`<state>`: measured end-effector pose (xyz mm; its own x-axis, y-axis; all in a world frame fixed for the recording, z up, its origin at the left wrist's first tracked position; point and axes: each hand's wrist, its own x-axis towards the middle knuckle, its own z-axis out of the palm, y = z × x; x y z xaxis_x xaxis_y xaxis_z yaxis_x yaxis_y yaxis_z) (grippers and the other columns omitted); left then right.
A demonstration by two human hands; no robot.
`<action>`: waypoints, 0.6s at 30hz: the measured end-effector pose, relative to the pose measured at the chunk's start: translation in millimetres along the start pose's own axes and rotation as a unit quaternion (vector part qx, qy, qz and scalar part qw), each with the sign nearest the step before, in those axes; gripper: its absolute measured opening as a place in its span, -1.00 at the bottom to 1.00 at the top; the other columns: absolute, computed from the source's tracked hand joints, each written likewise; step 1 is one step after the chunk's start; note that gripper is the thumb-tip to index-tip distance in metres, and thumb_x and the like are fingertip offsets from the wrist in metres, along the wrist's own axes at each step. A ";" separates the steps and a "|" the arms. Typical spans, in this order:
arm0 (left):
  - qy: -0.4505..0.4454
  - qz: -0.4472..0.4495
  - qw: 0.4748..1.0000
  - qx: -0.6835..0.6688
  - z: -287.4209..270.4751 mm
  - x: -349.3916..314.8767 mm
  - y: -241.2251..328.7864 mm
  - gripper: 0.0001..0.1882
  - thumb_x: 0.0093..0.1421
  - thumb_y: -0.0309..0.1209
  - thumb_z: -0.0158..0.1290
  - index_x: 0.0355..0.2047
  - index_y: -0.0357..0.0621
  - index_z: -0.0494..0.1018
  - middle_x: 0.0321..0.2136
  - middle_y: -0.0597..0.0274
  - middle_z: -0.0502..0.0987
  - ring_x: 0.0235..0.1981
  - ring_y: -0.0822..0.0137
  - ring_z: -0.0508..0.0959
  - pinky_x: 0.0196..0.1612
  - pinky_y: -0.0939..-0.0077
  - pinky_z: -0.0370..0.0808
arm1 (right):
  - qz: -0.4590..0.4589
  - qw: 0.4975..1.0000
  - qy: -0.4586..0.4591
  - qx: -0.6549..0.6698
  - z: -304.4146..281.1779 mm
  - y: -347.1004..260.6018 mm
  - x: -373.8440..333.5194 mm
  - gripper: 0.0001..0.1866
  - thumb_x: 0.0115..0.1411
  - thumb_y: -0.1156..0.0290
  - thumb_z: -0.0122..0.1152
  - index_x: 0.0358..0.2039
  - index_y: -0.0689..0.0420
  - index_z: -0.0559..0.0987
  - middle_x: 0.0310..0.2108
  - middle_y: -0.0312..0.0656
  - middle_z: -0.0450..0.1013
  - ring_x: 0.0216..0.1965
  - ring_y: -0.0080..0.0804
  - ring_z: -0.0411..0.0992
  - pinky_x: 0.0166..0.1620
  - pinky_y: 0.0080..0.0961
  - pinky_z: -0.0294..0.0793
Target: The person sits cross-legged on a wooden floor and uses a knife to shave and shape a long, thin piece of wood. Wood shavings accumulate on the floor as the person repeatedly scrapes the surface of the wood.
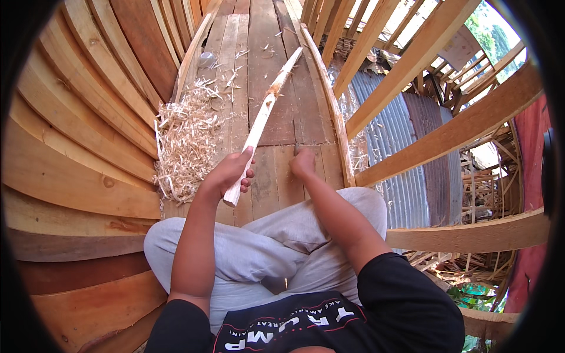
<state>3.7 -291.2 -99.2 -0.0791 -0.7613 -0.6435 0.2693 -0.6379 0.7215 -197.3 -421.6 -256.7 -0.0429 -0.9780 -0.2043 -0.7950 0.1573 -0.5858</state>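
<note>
My left hand (228, 172) is closed around a long pale strip of wood (262, 120), close to its squared near end. The strip slants up and away to the right and narrows to a point. A brown knot marks it partway along. My right hand (303, 163) is a closed fist low over the floorboards, to the right of the strip and apart from it. Something small and dark shows at the top of that fist, but its kind is hidden by the fingers.
Curled wood shavings (188, 138) are heaped on the plank floor (282, 170) to the left. A small clear round object (206, 59) lies beyond them. Upright boards (76, 159) line the left side. Spaced wooden posts (406, 70) stand at right, with corrugated metal sheets (394, 141) below.
</note>
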 end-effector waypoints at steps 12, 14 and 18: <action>0.010 -0.001 1.000 0.016 8.7 -3.2 5.7 -0.58 0.38 0.02 -0.15 -0.21 -0.12 0.26 -0.61 0.40 0.25 -0.72 0.55 0.23 -0.69 0.62 0.23 | -0.245 0.955 -0.161 0.037 46.8 -45.0 -46.7 -0.86 0.02 0.50 0.19 -0.42 0.32 0.58 -0.46 0.22 0.52 -0.36 0.09 0.55 -0.22 -0.13 0.52; 0.005 0.002 1.000 0.008 7.8 -4.9 4.8 -0.58 0.38 0.02 -0.15 -0.22 -0.12 0.26 -0.61 0.40 0.25 -0.72 0.55 0.23 -0.69 0.62 0.23 | -0.266 0.958 -0.089 0.060 43.0 -55.1 -57.2 -0.86 0.00 0.50 0.20 -0.43 0.30 0.60 -0.46 0.22 0.51 -0.35 0.09 0.54 -0.23 -0.13 0.52; 0.020 -0.002 1.000 0.014 10.0 -5.4 4.5 -0.58 0.38 0.03 -0.15 -0.23 -0.11 0.26 -0.61 0.40 0.25 -0.73 0.55 0.23 -0.70 0.62 0.23 | -0.147 0.989 0.014 -0.003 23.6 -46.3 -50.6 -0.85 -0.01 0.46 0.21 -0.47 0.30 0.60 -0.52 0.18 0.50 -0.39 0.03 0.55 -0.26 -0.13 0.49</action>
<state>-4.3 -291.1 -89.9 -0.0411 -0.7536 -0.6560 0.2422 -0.6445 0.7252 -144.0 -376.1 -237.8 0.1746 -0.9846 -0.0034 -0.7795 -0.1361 -0.6115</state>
